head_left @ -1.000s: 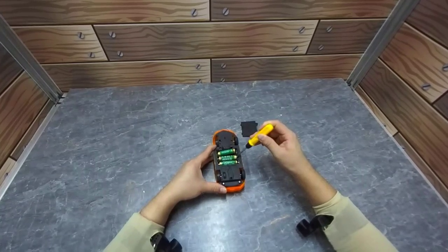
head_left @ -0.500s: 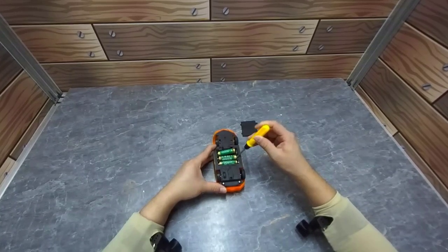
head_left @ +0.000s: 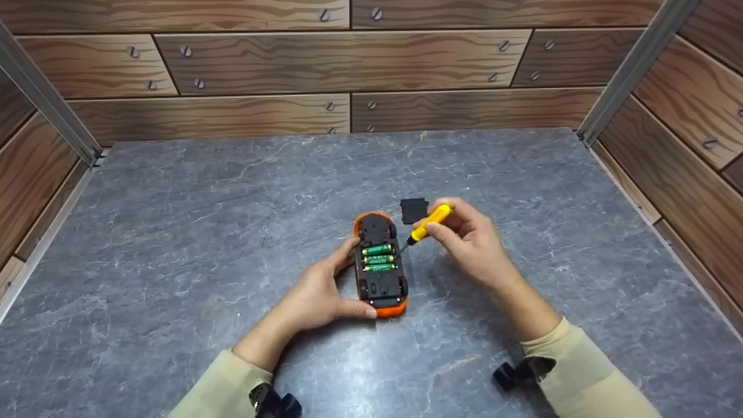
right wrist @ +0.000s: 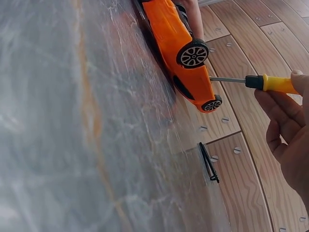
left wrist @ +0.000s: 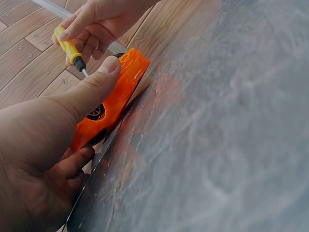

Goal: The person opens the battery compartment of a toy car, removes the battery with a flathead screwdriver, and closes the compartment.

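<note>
An orange toy car (head_left: pixel 383 284) lies upside down on the table, its black underside facing up. Three green batteries (head_left: pixel 378 259) sit side by side in its uncovered battery compartment. My left hand (head_left: pixel 316 293) grips the car from the left, thumb at the near end and fingers along the far left side. In my right hand (head_left: pixel 473 244) a yellow screwdriver (head_left: pixel 429 223) is pinched between thumb and fingers. Its metal shaft (right wrist: pixel 228 79) slants down to the right edge of the compartment, beside the batteries. The left wrist view shows the thumb (left wrist: pixel 91 89) pressing over the orange body.
A black battery cover (head_left: pixel 414 210) lies on the table just past the car, near the right hand's fingertips. The grey marbled table (head_left: pixel 232 191) is bounded by wood-patterned walls (head_left: pixel 342 61) at the back and sides.
The screwdriver and right hand shift slightly, with the tip staying at the compartment's right edge. The left hand keeps its grip on the car. The head view tilts a little.
</note>
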Demonstrator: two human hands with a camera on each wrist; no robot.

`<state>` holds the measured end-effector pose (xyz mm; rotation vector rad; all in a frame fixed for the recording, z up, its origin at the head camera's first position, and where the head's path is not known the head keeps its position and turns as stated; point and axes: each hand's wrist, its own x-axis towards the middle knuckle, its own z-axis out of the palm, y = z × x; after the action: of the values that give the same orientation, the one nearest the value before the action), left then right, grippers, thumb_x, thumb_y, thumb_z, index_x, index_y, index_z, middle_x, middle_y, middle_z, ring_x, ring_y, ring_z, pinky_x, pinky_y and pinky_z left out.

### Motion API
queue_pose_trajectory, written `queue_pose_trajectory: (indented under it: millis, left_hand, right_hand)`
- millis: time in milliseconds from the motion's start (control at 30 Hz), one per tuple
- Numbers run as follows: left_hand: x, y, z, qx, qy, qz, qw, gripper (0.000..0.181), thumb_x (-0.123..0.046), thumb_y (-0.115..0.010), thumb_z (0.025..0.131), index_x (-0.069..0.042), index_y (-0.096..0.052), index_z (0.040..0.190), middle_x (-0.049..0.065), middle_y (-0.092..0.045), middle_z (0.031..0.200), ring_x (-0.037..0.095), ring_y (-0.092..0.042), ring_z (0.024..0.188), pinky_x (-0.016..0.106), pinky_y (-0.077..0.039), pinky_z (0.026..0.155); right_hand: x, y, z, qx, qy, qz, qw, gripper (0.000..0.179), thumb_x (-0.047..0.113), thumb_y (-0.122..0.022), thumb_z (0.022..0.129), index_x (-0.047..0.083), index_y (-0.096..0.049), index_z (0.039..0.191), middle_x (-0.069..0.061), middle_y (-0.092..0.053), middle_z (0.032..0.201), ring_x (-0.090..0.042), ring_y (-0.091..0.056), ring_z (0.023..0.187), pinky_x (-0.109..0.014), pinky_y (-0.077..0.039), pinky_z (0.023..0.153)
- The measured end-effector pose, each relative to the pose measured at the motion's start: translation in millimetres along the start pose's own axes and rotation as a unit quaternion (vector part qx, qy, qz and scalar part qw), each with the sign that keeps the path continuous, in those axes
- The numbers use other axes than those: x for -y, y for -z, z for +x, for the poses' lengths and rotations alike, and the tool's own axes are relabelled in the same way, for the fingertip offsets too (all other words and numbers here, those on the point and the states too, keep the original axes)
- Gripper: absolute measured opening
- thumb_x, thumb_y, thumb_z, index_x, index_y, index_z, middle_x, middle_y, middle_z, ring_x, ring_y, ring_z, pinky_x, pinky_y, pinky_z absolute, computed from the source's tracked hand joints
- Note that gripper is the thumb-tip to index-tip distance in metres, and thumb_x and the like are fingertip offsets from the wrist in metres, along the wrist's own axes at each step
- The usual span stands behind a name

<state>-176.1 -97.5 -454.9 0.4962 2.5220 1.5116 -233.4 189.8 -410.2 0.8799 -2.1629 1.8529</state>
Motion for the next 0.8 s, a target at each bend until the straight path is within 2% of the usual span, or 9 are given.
queue_pose_trajectory:
  millis: [167, 367, 600, 800]
  left_hand:
    - [0.3, -0.5, 0.2, 0.001, -0.003, 0.002, 1.0000, 0.134, -0.045, -0.102, 0.062, -0.019, -0.027, 0.170, 0.007, -0.051, 0.160, 0.017, -0.044, 0.149, 0.041, -0.027, 0.127]
    - [0.1, 0.3, 0.2, 0.000, 0.003, 0.003, 1.0000, 0.135, -0.046, -0.102, 0.061, -0.019, -0.027, 0.170, 0.007, -0.050, 0.160, 0.018, -0.045, 0.148, 0.042, -0.027, 0.127]
    - [-1.6, 1.1, 0.9, -0.001, 0.001, -0.007, 1.0000, 0.134, -0.043, -0.103, 0.061, -0.019, -0.027, 0.170, 0.007, -0.052, 0.160, 0.017, -0.046, 0.147, 0.041, -0.027, 0.127]
    - [-0.9, -0.1, 0.7, -0.002, 0.001, -0.016, 0.9999, 0.135, -0.042, -0.103, 0.061, -0.019, -0.026, 0.170, 0.008, -0.051, 0.160, 0.017, -0.045, 0.148, 0.041, -0.027, 0.127]
  right_hand:
    - [-3, 0, -1.1, -0.003, -0.015, 0.048, 0.9987, 0.020, -0.011, -0.064, 0.100, -0.015, -0.056, 0.117, -0.027, -0.075, 0.103, -0.025, -0.077, 0.096, -0.036, -0.064, 0.084]
    - [-9, 1, -0.8, -0.008, -0.021, 0.086, 0.9961, 0.020, -0.010, -0.063, 0.101, -0.017, -0.053, 0.117, -0.027, -0.075, 0.103, -0.026, -0.077, 0.097, -0.040, -0.064, 0.085]
    - [-16, 6, 0.6, -0.017, -0.030, 0.102, 0.9942, 0.024, -0.009, -0.061, 0.102, -0.022, -0.047, 0.116, -0.023, -0.077, 0.104, -0.025, -0.078, 0.096, -0.031, -0.063, 0.080]
    - [-21, 9, 0.7, -0.021, -0.036, 0.109, 0.9932, 0.022, -0.008, -0.061, 0.102, -0.020, -0.048, 0.115, -0.021, -0.078, 0.103, -0.023, -0.077, 0.093, -0.028, -0.060, 0.076]
